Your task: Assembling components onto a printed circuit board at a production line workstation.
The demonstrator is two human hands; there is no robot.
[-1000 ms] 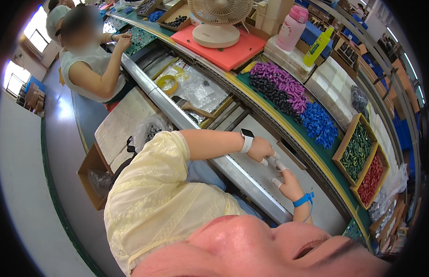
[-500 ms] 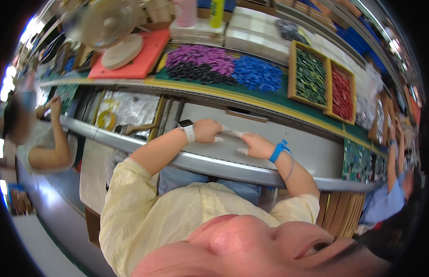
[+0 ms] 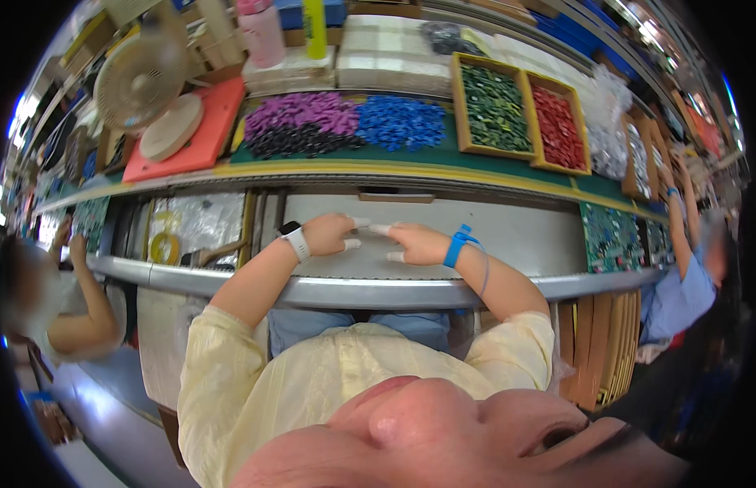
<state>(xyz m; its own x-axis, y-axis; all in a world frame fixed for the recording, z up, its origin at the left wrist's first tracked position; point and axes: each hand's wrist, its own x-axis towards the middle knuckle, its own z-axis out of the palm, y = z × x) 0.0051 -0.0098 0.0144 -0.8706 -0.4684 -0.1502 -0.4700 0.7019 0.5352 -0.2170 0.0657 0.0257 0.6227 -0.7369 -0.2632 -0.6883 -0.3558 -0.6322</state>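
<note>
Over the pale grey surface (image 3: 508, 236) behind the metal rail, my left hand (image 3: 327, 234) and my right hand (image 3: 420, 243) point toward each other, their index fingertips close together. White covers sit on several fingertips. Each hand has its index finger stretched out and its thumb apart, and I see nothing held in either. A watch with a white band (image 3: 297, 242) is on my left wrist. Around the right wrist runs a blue strap (image 3: 455, 246) with a thin cord trailing along the forearm.
Beyond the rail (image 3: 353, 293), a shelf carries piles of purple (image 3: 301, 112), black (image 3: 297, 142) and blue parts (image 3: 401, 122). Boxes hold green (image 3: 498, 110) and red parts (image 3: 559, 130). Circuit boards (image 3: 612, 236) lie at right; yellow tape (image 3: 164, 247) at left. Co-workers flank me.
The whole view has turned and shifted, so the shelf and piles appear further left and more level. My hands keep nearly the same pose, fingertips facing each other.
</note>
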